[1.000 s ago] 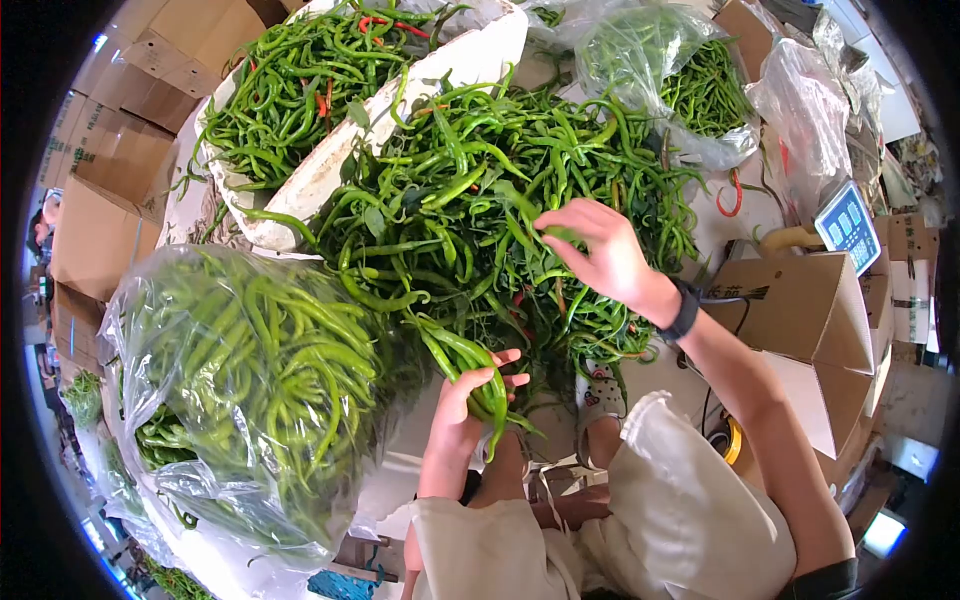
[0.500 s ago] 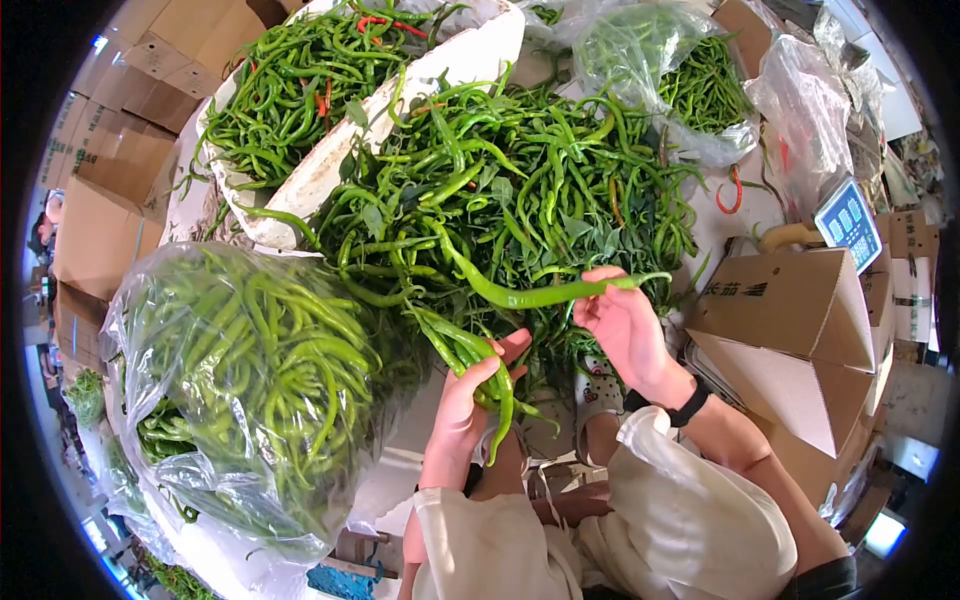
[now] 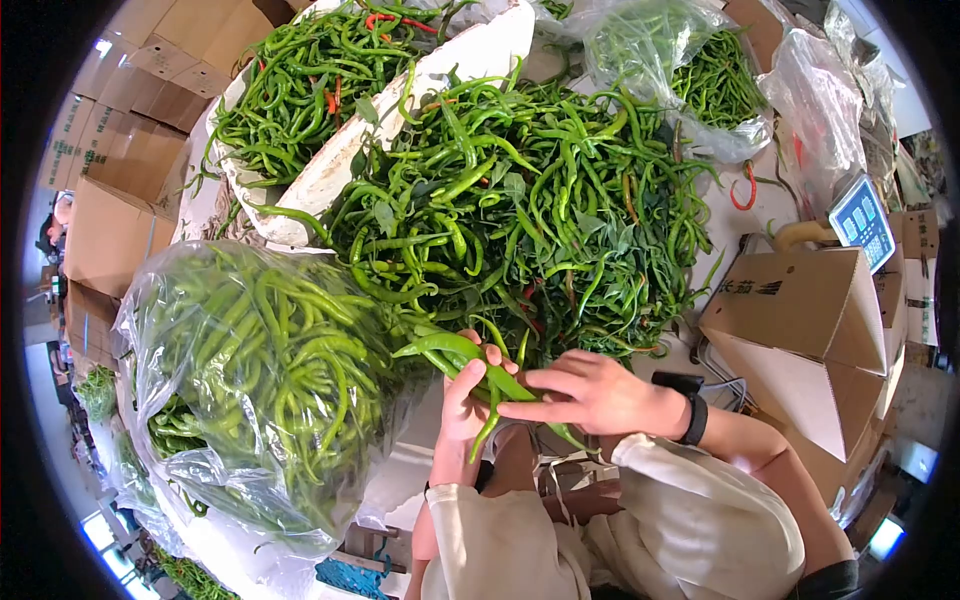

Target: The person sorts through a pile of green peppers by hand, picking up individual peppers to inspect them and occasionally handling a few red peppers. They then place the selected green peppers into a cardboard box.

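Note:
My left hand (image 3: 466,398) is wrapped round a small bunch of long green peppers (image 3: 447,345), whose ends stick out on both sides. From the right, my right hand (image 3: 585,393) reaches the same bunch, its fingers bent with gaps between them and touching the peppers' lower ends. Just beyond both hands lies a big loose heap of green peppers (image 3: 560,190) with leaves and a few red ones. Left of my left hand stands a clear plastic bag (image 3: 260,370) full of green peppers.
A white foam container (image 3: 420,85) holds more peppers at the back left. Another clear bag (image 3: 650,45) of peppers lies at the back right. On the right are an open cardboard box (image 3: 790,310) and a scale display (image 3: 861,224). Cardboard boxes (image 3: 120,225) are stacked on the left.
My right hand has come down and left from above the heap's near edge to the bunch. The long pepper it held now lies with the bunch in my left hand. The view has shifted slightly.

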### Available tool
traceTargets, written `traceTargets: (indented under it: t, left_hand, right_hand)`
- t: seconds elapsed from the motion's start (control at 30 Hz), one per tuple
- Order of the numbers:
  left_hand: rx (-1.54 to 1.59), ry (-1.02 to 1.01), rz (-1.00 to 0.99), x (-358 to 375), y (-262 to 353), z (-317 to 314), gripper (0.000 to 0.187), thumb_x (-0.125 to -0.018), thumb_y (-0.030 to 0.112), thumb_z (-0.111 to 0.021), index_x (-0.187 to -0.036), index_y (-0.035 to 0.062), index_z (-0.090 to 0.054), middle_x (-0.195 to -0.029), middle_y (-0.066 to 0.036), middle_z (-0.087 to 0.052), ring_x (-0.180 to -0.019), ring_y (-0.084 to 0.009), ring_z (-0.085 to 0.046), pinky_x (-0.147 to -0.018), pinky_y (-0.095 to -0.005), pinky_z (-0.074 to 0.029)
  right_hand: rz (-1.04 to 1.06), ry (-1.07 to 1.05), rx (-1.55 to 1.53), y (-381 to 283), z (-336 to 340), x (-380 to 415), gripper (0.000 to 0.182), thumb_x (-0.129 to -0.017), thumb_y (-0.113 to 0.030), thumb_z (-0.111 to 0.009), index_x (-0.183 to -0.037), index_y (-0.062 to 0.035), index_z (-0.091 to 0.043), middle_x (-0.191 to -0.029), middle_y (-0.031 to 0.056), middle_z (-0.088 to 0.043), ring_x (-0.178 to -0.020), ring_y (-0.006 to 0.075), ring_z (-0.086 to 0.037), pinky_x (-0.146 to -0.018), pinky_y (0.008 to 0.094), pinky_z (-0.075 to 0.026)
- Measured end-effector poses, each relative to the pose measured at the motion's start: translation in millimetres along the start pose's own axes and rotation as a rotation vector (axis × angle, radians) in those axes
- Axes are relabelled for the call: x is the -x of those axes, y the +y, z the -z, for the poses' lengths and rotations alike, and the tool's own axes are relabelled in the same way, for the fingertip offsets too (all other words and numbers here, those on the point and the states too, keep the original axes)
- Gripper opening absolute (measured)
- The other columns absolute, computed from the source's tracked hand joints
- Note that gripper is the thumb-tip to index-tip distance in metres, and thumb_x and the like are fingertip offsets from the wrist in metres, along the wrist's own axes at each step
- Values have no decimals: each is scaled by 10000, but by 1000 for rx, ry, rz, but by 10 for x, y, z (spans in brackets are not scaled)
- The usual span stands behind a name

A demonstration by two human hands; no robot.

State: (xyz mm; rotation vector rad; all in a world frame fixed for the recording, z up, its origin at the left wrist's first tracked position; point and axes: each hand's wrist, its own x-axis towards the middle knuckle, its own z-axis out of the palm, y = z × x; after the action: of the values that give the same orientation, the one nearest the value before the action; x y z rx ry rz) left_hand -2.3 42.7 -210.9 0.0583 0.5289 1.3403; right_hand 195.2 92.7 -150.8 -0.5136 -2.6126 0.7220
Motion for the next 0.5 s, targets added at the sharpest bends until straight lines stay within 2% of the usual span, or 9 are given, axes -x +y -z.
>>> traceTargets:
  t: [0.03,0.07,0.13,0.2,0.27,0.37,0.47,0.5]
  left_hand:
    - [45,-22,-1,6,10,-4,367,-869,109,-593,-1203,109,-441,-921,-58,-576,-910,-260,-615,-903,-434,-464]
    - [4,16,-49,8,14,-7,360,-878,143,-588,-1206,108,-442,-915,-45,-560,-877,-237,-605,-874,-423,-474]
    - [-79,91,-150,-10,28,-16,358,-897,212,-578,-1211,105,-445,-903,-20,-527,-810,-191,-586,-815,-401,-495]
    - [-83,122,-142,15,45,-39,380,-892,236,-583,-1213,96,-435,-879,-14,-515,-754,-167,-557,-785,-377,-497]
    - [-88,77,-125,36,39,-23,390,-889,250,-587,-1210,92,-430,-873,-13,-512,-739,-167,-551,-773,-367,-498]
    - [-208,41,-67,38,42,-79,414,-849,267,-629,-1163,92,-423,-841,-11,-498,-700,-167,-548,-763,-360,-497]
    - [-250,49,-23,30,57,-165,418,-826,263,-648,-1140,97,-426,-824,-12,-493,-690,-169,-549,-763,-359,-496]
    - [-250,60,-19,33,56,-163,414,-829,258,-645,-1142,98,-426,-827,-13,-494,-692,-171,-551,-763,-361,-496]
  right_hand:
    - [11,3,12,82,40,-31,644,-683,-53,-633,-1296,-230,-541,-1019,62,-566,-782,198,-592,-674,317,-509]
    - [-56,54,-86,155,39,-71,556,-726,-18,-604,-1258,-172,-556,-1032,77,-567,-787,213,-593,-684,334,-510]
    - [-317,220,-473,296,111,-191,423,-778,-7,-570,-1191,-96,-573,-1036,92,-575,-809,234,-595,-699,342,-505]
    - [-405,272,-533,661,66,-266,298,-798,-31,-543,-1091,-67,-580,-967,78,-597,-774,251,-586,-714,365,-491]
    - [-368,246,174,1077,-64,-320,179,-798,-91,-576,-972,-55,-601,-931,82,-602,-792,247,-576,-758,365,-455]
    - [-609,6,633,1365,-256,-567,123,-808,-139,-612,-913,-77,-600,-925,72,-608,-858,230,-574,-781,369,-426]
    - [-668,-220,782,1550,-493,-696,140,-761,-177,-647,-870,-95,-612,-871,43,-621,-849,223,-586,-759,358,-411]
    - [-694,-235,821,1534,-493,-746,161,-710,-167,-658,-848,-92,-628,-811,37,-630,-842,212,-603,-766,368,-409]
